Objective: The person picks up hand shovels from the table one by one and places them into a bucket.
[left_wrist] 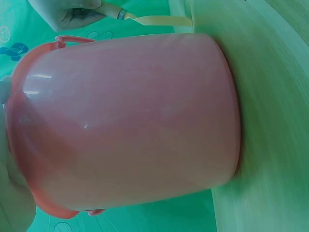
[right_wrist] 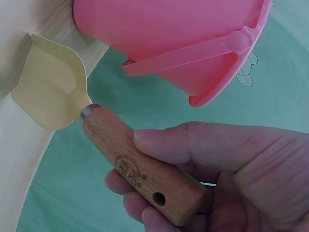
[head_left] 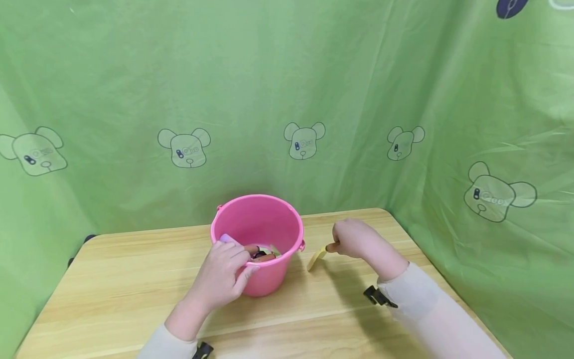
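A pink plastic bucket [head_left: 269, 280] stands upright on the table. My left hand [head_left: 217, 276] grips its near rim, thumb outside and fingers over the edge. Inside the bucket lie wooden handles [head_left: 263, 258] and a purple piece [head_left: 227, 239], partly hidden by the wall and hand. To the right of the bucket, my right hand [head_left: 356, 240] holds a small yellow garden shovel [right_wrist: 53, 84] by its short wooden handle [right_wrist: 128, 157], thumb along the top and fingers curled beneath. The shovel's blade points down, its tip right at the tabletop.
The pale wood table [head_left: 134, 289] has rounded far corners. Green curtains [head_left: 251, 75] printed with bear faces hang behind it and on both sides. The bucket's pink handle [right_wrist: 183, 58] hangs down against its outer side.
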### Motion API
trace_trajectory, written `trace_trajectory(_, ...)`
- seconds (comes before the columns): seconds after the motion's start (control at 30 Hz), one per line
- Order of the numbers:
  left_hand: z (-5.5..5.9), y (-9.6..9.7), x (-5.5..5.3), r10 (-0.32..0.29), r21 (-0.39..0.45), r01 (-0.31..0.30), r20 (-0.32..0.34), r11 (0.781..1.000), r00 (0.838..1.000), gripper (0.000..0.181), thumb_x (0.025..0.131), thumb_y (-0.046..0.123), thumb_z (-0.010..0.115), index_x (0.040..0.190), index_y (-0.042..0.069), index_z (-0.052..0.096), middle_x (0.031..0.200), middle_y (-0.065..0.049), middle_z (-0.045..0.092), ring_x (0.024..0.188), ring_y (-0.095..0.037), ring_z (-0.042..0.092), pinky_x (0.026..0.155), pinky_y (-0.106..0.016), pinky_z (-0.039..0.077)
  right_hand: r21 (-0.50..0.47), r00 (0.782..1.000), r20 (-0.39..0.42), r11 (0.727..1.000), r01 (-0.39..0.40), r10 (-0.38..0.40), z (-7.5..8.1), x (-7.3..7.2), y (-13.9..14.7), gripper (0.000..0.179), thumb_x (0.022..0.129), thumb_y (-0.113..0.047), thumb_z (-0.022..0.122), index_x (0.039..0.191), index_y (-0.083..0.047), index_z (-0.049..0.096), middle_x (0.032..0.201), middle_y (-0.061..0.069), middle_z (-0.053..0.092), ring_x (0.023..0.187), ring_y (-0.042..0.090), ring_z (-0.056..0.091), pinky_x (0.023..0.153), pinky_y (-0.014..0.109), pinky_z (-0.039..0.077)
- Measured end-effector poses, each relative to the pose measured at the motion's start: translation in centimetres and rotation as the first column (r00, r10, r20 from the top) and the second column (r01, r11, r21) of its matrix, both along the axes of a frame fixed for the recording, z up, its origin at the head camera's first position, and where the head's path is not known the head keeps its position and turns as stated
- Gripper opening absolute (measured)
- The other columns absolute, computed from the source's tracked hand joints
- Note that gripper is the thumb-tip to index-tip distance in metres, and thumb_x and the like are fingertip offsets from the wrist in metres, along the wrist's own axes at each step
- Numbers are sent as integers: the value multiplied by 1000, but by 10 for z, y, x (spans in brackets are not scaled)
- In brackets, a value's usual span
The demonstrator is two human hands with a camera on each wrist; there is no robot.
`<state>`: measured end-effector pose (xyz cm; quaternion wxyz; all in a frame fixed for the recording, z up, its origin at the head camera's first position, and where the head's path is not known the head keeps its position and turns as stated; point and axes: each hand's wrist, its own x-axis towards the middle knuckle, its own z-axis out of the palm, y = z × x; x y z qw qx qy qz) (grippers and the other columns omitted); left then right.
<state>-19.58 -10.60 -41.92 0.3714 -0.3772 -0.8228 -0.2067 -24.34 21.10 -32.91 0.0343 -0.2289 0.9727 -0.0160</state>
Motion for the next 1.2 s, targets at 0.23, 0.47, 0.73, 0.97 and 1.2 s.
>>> trace_trajectory(0.23, 1, 0, 1, 1, -1, -1, 17, 1000, 1000, 45, 105, 46, 39, 78, 17, 60, 90, 0, 71, 87, -20, 63, 85, -41, 45, 11, 1000, 24, 1000, -5, 5, 5, -1, -1, 50, 83, -26, 82, 54, -16, 43, 52, -7, 37, 51, 10, 33, 51, 26, 33)
trace_trajectory(0.47, -2, 0, 1, 4, 7, -4, -1, 1000, 1000, 45, 105, 46, 39, 77, 17, 59, 91, 1, 70, 85, -20, 62, 84, -42, 46, 18, 998, 58, 1000, -17, 16, 13, -2, -2, 42, 80, -29, 84, 56, -15, 52, 55, -7, 46, 53, 10, 38, 52, 26, 36)
trace_trajectory(0.73, -2, 0, -1, -8, 10, 8, -18, 1000, 1000, 39, 104, 41, 44, 76, 17, 57, 89, 0, 70, 85, -19, 62, 83, -41, 45, 26, 996, 78, 999, -34, 32, 27, 0, -3, 44, 81, -27, 83, 55, -16, 50, 54, -7, 43, 52, 9, 35, 52, 25, 33)
trace_trajectory(0.97, -2, 0, -1, -3, 8, 3, -24, 1000, 1000, 36, 103, 39, 47, 78, 17, 60, 85, 2, 69, 85, -19, 62, 81, -39, 44, 37, 996, 81, 998, -42, 39, 44, 1, -6, 39, 80, -29, 84, 57, -15, 56, 54, -7, 46, 53, 9, 38, 52, 25, 35)
trace_trajectory(1.2, -1, 0, -1, -7, 10, 8, -15, 1000, 1000, 36, 103, 40, 47, 77, 17, 60, 88, 2, 70, 86, -19, 63, 83, -39, 45, 56, 993, 117, 998, -32, 25, 74, 7, -11, 45, 82, -30, 82, 56, -17, 49, 54, -8, 36, 53, 8, 31, 52, 24, 32)
